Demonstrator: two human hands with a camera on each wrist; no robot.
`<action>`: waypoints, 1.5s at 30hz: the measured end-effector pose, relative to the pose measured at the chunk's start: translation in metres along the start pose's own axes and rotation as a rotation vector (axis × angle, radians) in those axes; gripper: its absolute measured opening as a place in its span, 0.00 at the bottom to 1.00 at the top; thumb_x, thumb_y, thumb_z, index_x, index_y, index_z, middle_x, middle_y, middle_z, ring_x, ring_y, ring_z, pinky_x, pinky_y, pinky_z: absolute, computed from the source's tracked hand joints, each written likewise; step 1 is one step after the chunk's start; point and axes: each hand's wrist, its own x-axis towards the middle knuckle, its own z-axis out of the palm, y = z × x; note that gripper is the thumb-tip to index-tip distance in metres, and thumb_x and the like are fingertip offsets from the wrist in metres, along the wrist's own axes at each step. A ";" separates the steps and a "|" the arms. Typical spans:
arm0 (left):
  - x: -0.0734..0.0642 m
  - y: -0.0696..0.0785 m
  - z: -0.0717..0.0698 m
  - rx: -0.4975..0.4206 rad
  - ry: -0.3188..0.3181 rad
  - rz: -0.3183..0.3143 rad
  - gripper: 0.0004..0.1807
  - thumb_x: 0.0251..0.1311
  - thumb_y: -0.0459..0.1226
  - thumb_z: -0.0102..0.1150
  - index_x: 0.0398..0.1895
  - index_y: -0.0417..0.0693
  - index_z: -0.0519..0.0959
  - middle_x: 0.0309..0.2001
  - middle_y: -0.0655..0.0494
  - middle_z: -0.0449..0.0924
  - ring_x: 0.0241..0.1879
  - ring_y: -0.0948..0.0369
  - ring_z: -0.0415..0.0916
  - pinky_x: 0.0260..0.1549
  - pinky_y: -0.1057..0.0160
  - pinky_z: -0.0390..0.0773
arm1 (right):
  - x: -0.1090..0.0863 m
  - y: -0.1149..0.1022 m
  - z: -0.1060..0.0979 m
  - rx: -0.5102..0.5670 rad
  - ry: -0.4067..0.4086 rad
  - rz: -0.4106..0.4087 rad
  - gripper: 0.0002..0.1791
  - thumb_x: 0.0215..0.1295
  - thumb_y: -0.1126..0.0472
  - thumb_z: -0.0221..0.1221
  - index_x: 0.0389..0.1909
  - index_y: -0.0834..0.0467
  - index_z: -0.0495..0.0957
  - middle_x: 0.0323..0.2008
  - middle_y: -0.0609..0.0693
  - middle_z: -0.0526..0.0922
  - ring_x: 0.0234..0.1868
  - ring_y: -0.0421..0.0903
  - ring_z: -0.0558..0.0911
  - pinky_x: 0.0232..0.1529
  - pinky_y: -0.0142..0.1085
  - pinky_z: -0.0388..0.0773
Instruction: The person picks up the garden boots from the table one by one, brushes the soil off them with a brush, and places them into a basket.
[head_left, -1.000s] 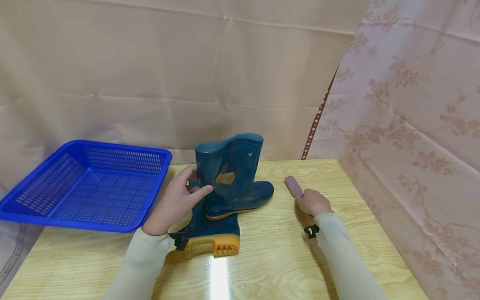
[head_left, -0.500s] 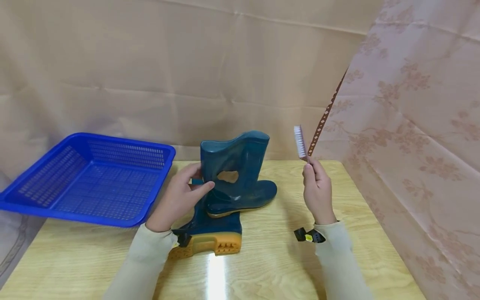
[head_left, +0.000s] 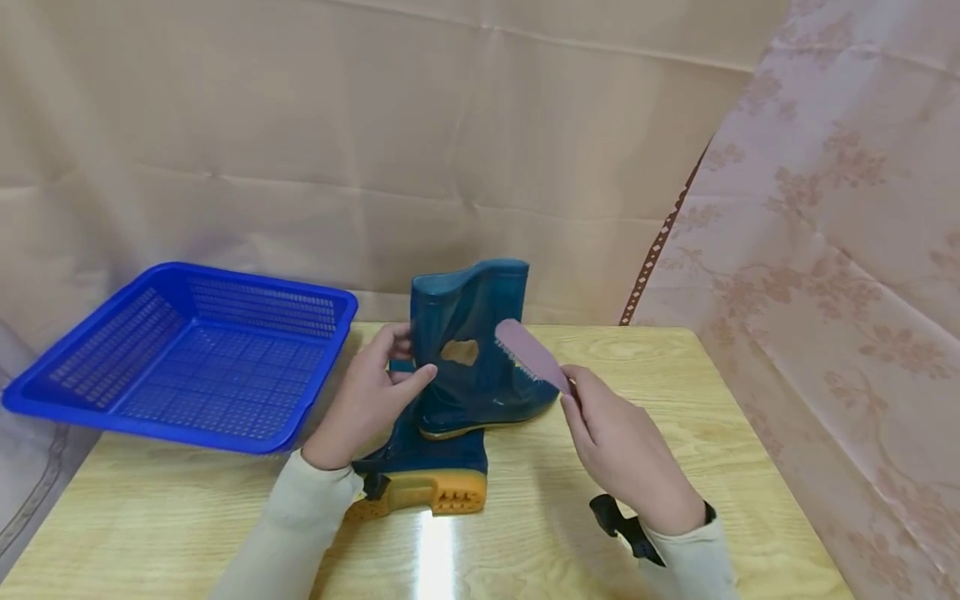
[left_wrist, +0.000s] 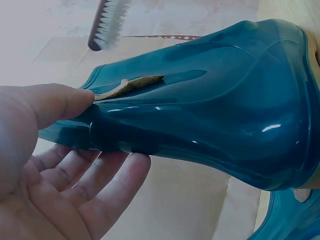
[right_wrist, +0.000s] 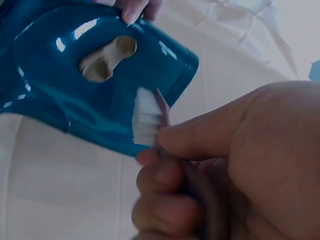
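A teal rubber boot (head_left: 480, 392) stands upright, partly over a second boot (head_left: 438, 450) that lies on its side with its orange sole facing me. On the shaft of the upright boot is a tan, mud-like patch (right_wrist: 107, 60), raised from the surface. My left hand (head_left: 378, 392) holds that shaft from the left, thumb on the near side and fingers behind it. In my right hand (head_left: 626, 442) is a pinkish brush (head_left: 528, 350), gripped by its handle. Its white bristles (right_wrist: 146, 117) face the boot, near the shaft; whether they touch it I cannot tell.
To the left sits a blue plastic basket (head_left: 217, 375) with slotted walls. All this is on a light wooden table (head_left: 555, 517). Behind it hangs a beige cloth (head_left: 375, 150), and a flowered pink cloth (head_left: 840, 275) hangs on the right.
My right hand has raised the brush from the table, turned it bristles-left, then brought it left in front of the boot. My left hand has kept its hold on the shaft.
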 end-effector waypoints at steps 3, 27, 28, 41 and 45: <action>-0.001 0.001 -0.001 -0.001 -0.007 0.015 0.28 0.70 0.39 0.65 0.70 0.48 0.69 0.54 0.50 0.80 0.54 0.54 0.78 0.49 0.53 0.86 | 0.002 0.000 0.003 -0.012 0.038 -0.089 0.16 0.78 0.62 0.57 0.63 0.57 0.76 0.38 0.45 0.80 0.29 0.39 0.73 0.29 0.34 0.73; -0.008 0.011 0.003 0.088 -0.024 0.057 0.23 0.72 0.37 0.63 0.66 0.45 0.70 0.53 0.48 0.80 0.52 0.53 0.79 0.48 0.51 0.86 | 0.010 -0.001 0.018 0.054 0.041 -0.047 0.19 0.71 0.62 0.65 0.61 0.53 0.84 0.27 0.41 0.76 0.21 0.36 0.66 0.20 0.30 0.65; -0.008 0.011 0.003 0.088 -0.024 0.056 0.23 0.72 0.37 0.63 0.67 0.45 0.70 0.53 0.48 0.80 0.52 0.53 0.79 0.48 0.51 0.86 | 0.010 0.000 0.017 0.050 0.044 -0.049 0.18 0.71 0.62 0.65 0.61 0.54 0.84 0.27 0.41 0.76 0.21 0.36 0.66 0.20 0.30 0.64; -0.014 0.016 0.004 0.075 -0.066 0.098 0.28 0.75 0.34 0.57 0.75 0.51 0.63 0.62 0.49 0.79 0.59 0.52 0.79 0.52 0.47 0.84 | 0.012 -0.006 0.025 0.103 0.133 -0.219 0.19 0.70 0.61 0.66 0.61 0.52 0.84 0.29 0.39 0.78 0.22 0.34 0.66 0.20 0.27 0.64; -0.014 0.016 0.004 0.079 -0.067 0.102 0.28 0.75 0.34 0.57 0.75 0.51 0.63 0.62 0.48 0.79 0.59 0.51 0.79 0.52 0.45 0.84 | 0.013 -0.003 0.027 0.100 0.111 -0.177 0.19 0.70 0.61 0.66 0.60 0.52 0.85 0.28 0.40 0.77 0.22 0.35 0.66 0.20 0.28 0.65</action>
